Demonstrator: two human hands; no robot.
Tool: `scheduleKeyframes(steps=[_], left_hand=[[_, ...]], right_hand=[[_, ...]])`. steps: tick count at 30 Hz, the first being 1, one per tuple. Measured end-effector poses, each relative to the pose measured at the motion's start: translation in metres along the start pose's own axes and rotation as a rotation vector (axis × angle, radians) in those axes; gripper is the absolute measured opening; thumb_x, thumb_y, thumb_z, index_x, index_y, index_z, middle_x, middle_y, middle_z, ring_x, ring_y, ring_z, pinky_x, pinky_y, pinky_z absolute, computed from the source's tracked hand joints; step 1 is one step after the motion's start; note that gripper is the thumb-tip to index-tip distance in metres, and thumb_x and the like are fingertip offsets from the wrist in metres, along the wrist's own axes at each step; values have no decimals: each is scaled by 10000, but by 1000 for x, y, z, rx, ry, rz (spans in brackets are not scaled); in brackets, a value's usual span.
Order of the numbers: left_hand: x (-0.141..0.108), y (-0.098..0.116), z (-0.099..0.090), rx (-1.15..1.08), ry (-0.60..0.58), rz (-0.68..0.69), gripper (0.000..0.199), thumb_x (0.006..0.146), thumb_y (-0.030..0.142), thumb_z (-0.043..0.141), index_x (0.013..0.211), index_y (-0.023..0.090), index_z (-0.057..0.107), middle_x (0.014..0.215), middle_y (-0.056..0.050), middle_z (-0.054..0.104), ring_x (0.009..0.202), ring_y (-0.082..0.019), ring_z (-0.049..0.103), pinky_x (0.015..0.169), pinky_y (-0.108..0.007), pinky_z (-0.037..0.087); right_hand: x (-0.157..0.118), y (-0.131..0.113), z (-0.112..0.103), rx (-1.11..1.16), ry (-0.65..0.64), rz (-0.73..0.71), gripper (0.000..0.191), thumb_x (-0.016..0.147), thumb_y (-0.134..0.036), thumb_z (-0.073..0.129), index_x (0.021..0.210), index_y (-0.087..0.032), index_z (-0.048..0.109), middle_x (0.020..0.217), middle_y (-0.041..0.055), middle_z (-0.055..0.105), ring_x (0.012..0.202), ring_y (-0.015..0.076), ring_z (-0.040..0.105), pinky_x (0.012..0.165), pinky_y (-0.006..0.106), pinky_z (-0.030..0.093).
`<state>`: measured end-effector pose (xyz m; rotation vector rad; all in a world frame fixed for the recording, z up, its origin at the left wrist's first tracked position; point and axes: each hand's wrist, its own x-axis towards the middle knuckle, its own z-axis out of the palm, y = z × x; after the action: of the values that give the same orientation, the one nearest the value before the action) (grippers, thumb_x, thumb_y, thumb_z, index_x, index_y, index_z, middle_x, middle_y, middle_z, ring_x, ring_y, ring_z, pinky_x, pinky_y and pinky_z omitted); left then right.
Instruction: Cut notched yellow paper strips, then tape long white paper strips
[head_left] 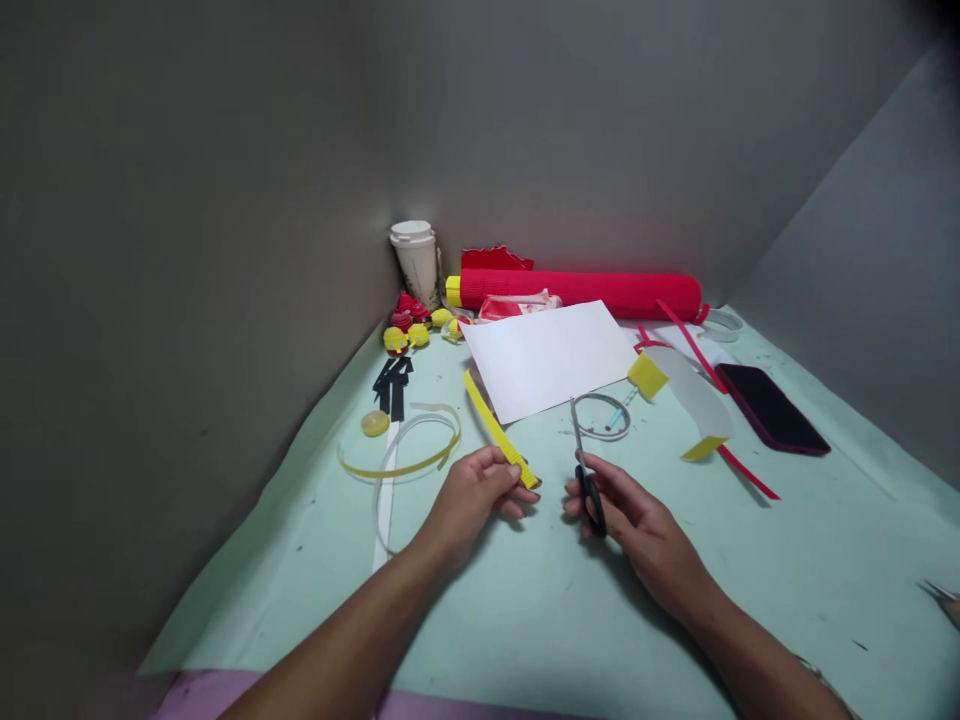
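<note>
Near the middle of the table, my left hand pinches the lower end of a yellow ribbed strip, which slants up and left towards a white sheet of paper. To its right, my right hand has its fingers around the black handles of a pair of scissors. The scissor blades point up, away from me, and look closed. A gap separates the scissors from the yellow strip. Beyond the blades lies a coiled pale strip.
Left are a yellow curled strip, a tape roll and black strips. A cup and red roll stand and lie at the back. A phone and red strip lie right.
</note>
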<state>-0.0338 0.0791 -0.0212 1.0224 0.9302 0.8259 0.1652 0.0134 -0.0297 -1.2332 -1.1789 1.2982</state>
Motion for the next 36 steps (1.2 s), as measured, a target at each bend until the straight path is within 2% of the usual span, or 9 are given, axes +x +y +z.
scheduleKeyframes(steps=[3,6,12,16,19,23,29,36], left_hand=[[-1,-1,3,57,-20,13,188,806,294,632,895,128,616,787,-94,691,670,-174,659,557,-255,504],[-4,-2,6,127,-70,13,192,817,306,620,888,127,619,681,-62,659,579,-143,610,556,-255,493],[-7,-6,9,192,-154,25,172,823,285,603,913,141,634,687,-40,628,607,-140,582,582,-258,462],[-8,-6,11,245,-152,49,123,801,245,611,848,141,658,666,-25,607,591,-124,537,586,-249,415],[-9,-5,11,282,-144,71,143,795,240,616,872,136,675,689,-30,615,613,-131,536,591,-251,392],[-11,-5,14,276,-149,70,167,797,257,618,887,127,674,694,-28,608,619,-135,536,609,-262,392],[-13,-4,19,256,-165,71,163,799,235,596,893,124,668,696,-21,595,630,-132,527,629,-268,394],[-12,-2,18,236,-156,75,153,800,236,599,869,112,657,680,-23,583,616,-129,511,627,-274,395]], right_hand=[[0,1,-1,58,-24,5,508,893,-368,575,1377,-279,450,1196,106,586,1031,237,612,803,375,537],[-1,3,-1,141,-41,-8,521,889,-372,569,1383,-295,424,1233,101,552,1104,250,584,835,388,533],[1,6,7,-5,0,0,711,800,-304,692,1417,-261,339,1180,97,540,1086,229,597,956,414,487],[2,7,15,-110,36,-18,735,779,-272,699,1416,-247,333,1231,112,516,1087,226,588,964,410,490],[2,10,18,-118,68,-117,723,811,-249,661,1436,-276,299,1302,110,471,1113,207,571,975,381,492],[3,14,19,-158,93,-214,684,857,-238,609,1455,-306,285,1282,90,486,1123,196,560,996,373,486],[4,14,20,-162,81,-202,648,869,-263,604,1447,-301,314,1303,95,504,1160,219,561,983,372,510],[5,16,16,-301,89,-184,649,855,-266,612,1445,-283,343,1347,112,504,1174,244,565,981,398,502]])
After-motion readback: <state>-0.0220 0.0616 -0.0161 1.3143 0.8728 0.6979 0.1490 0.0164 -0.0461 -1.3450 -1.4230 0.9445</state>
